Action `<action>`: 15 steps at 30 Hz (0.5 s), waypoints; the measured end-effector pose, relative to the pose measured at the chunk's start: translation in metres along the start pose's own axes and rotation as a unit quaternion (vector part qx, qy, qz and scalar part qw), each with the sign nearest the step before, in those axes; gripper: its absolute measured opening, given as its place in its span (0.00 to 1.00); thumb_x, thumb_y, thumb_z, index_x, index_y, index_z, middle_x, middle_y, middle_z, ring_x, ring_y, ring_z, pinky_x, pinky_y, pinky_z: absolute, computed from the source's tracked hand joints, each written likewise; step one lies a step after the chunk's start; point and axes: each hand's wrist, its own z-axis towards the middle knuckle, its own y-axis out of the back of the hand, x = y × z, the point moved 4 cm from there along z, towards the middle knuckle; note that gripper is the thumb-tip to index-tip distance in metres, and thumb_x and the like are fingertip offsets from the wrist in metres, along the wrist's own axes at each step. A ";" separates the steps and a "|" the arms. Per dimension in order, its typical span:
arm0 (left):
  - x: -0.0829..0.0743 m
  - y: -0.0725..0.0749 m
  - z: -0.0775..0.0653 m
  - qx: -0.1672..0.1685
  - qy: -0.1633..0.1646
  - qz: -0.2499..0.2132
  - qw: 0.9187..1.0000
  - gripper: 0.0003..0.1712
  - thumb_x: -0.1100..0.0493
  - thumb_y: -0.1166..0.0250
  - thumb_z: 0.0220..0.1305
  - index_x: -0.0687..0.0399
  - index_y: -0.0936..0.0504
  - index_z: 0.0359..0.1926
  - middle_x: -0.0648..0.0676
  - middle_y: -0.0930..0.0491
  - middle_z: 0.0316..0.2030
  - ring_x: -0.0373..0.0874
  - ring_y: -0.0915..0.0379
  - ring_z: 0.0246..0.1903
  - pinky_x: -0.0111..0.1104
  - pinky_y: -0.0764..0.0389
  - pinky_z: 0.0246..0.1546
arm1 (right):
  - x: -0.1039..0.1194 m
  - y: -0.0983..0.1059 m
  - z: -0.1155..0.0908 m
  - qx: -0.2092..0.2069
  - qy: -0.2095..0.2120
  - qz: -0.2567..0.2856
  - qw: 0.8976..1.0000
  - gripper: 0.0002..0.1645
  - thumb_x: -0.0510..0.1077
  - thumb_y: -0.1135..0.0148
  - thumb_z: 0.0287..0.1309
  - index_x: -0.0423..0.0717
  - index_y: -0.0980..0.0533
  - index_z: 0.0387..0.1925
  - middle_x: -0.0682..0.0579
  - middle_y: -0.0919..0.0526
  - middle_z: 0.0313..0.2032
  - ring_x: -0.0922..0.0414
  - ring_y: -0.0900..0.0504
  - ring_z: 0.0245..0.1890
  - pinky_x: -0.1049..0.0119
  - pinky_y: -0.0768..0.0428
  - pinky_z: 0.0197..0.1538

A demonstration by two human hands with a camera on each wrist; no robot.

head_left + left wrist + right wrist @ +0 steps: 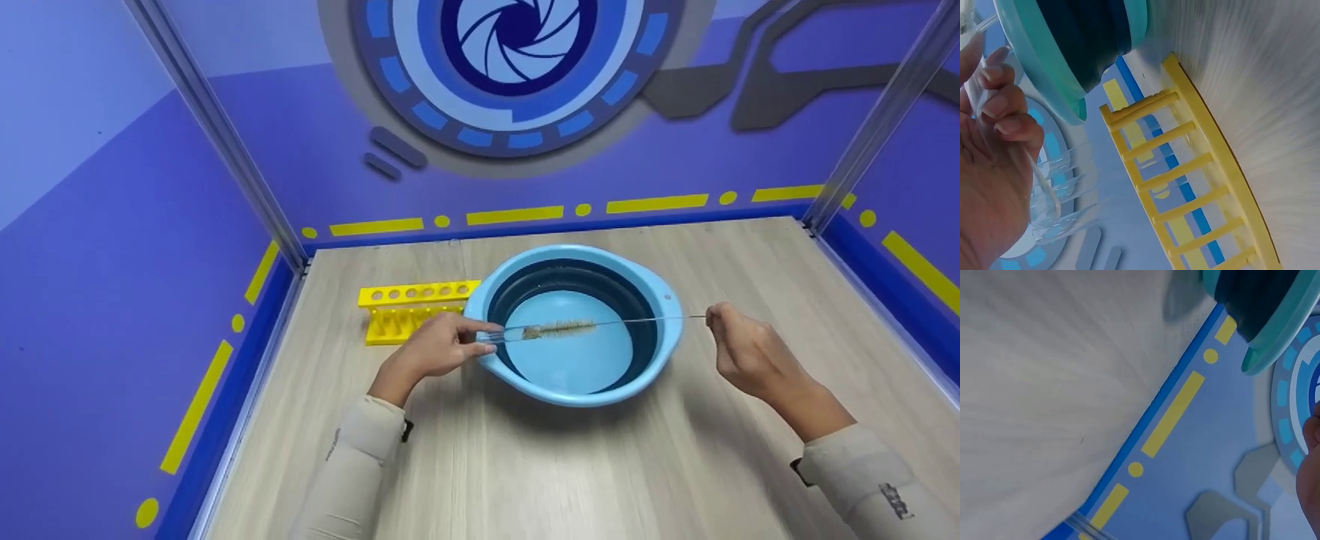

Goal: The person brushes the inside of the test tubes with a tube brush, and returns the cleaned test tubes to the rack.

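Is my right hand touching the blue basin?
Apart. The head view shows tabletop between the right hand and the blue basin, with only the brush wire crossing the gap.

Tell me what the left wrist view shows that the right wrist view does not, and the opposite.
Only the left wrist view shows the left hand holding a clear test tube, and the yellow test tube rack. Only the right wrist view shows part of the right hand and a metal post. Both show the collapsible basin, tabletop and patterned wall.
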 end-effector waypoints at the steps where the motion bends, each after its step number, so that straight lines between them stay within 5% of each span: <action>1: -0.001 0.001 0.000 -0.009 -0.002 0.008 1.000 0.21 0.41 0.32 0.74 0.26 0.15 0.65 0.46 0.27 0.25 0.41 0.28 0.29 0.29 0.30 0.27 | 0.000 0.000 0.000 -0.004 -0.010 0.018 1.000 0.05 0.26 0.46 0.66 0.33 0.26 0.40 0.50 0.25 0.26 0.66 0.33 0.22 0.69 0.30 0.23; 9: -0.009 0.001 -0.004 -0.074 -0.037 0.062 0.995 0.21 0.41 0.34 0.76 0.27 0.16 0.67 0.44 0.31 0.23 0.38 0.31 0.27 0.28 0.34 0.26 | 0.000 -0.005 0.002 -0.052 -0.049 0.048 0.996 0.07 0.25 0.48 0.63 0.32 0.26 0.39 0.52 0.26 0.24 0.66 0.34 0.22 0.67 0.32 0.24; 15: -0.015 0.001 -0.004 -0.142 -0.100 0.139 0.975 0.22 0.41 0.35 0.76 0.35 0.15 0.66 0.44 0.29 0.23 0.36 0.34 0.25 0.26 0.38 0.25 | 0.004 -0.004 0.003 -0.058 -0.079 0.050 0.994 0.06 0.26 0.47 0.60 0.36 0.27 0.36 0.56 0.29 0.20 0.70 0.39 0.20 0.71 0.38 0.21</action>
